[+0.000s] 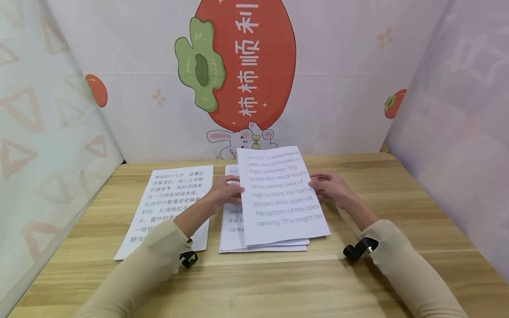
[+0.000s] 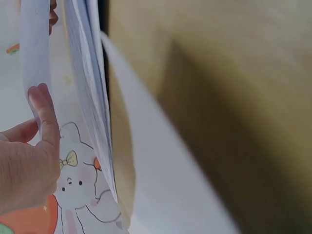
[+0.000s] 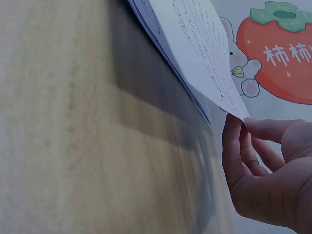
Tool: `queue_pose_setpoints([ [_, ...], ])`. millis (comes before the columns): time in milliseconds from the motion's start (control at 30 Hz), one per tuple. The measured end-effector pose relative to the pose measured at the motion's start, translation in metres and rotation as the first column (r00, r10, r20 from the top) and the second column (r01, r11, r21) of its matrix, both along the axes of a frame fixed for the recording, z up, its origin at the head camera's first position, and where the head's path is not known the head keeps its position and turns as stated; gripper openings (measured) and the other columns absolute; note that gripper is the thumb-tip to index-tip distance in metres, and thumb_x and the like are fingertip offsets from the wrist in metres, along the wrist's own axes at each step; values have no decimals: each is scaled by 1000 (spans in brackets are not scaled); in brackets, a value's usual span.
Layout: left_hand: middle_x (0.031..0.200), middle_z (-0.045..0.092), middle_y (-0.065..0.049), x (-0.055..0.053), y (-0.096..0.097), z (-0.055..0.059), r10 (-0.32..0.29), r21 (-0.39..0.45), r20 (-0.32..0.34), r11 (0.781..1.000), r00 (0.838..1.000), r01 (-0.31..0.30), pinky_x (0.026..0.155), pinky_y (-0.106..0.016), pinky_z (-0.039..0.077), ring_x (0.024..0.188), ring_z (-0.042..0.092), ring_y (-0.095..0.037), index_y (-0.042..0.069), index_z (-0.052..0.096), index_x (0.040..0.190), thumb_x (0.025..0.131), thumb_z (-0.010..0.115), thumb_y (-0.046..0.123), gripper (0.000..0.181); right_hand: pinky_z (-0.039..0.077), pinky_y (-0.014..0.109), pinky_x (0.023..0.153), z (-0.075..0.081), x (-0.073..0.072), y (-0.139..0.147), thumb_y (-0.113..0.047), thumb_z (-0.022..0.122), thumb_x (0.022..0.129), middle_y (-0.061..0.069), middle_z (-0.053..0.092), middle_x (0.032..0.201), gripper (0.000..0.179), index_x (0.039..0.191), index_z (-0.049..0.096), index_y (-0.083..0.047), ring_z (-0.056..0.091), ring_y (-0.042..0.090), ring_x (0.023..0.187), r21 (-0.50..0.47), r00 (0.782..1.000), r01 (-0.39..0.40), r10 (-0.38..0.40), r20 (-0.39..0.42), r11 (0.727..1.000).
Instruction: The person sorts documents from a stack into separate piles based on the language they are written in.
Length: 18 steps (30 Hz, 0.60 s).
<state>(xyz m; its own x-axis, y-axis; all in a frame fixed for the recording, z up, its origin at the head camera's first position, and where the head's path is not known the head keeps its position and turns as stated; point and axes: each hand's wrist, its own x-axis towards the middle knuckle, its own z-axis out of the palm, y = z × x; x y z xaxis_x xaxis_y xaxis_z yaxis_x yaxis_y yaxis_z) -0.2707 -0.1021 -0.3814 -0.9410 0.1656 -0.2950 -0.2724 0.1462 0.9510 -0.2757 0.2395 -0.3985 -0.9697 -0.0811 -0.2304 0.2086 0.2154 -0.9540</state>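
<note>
A white sheet of paper with printed English text is held up, tilted, over a stack of similar sheets. My left hand pinches its left edge; in the left wrist view, thumb and fingers press on both sides of that sheet. On the opposite edge, my right hand grips it between thumb and fingers, as the right wrist view shows at the sheet's corner. The raised paper hides much of the stack, whose lower sheets fan out slightly at the bottom.
To the left lies a sheet with printed Chinese text, partly covered by my left forearm. Everything rests on a wooden table. A patterned backdrop with a persimmon and a rabbit rises behind the table, with curtains at both sides.
</note>
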Motion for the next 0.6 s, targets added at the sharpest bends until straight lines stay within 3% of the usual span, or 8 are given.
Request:
queue_pose_setpoints([
  [167, 115, 70, -25, -2, 19, 1, -30, 54, 15, 998, 999, 29, 74, -28, 64, 84, 71, -21, -1, 46, 151, 97, 60, -7, 56, 60, 23, 72, 1, 0, 17, -8, 62, 103, -8, 70, 99, 48, 146, 48, 7, 69, 8, 85, -19, 999, -23, 22, -23, 1000],
  [600, 116, 70, -21, -6, 54, 1, -58, 49, 33, 997, 998, 56, 79, -34, 65, 85, 73, -24, 8, 42, 155, 95, 63, -10, 67, 62, 28, 77, 4, 0, 61, -11, 58, 106, -10, 73, 100, 52, 151, 41, 10, 71, 10, 90, -40, 995, -98, 97, -31, 994],
])
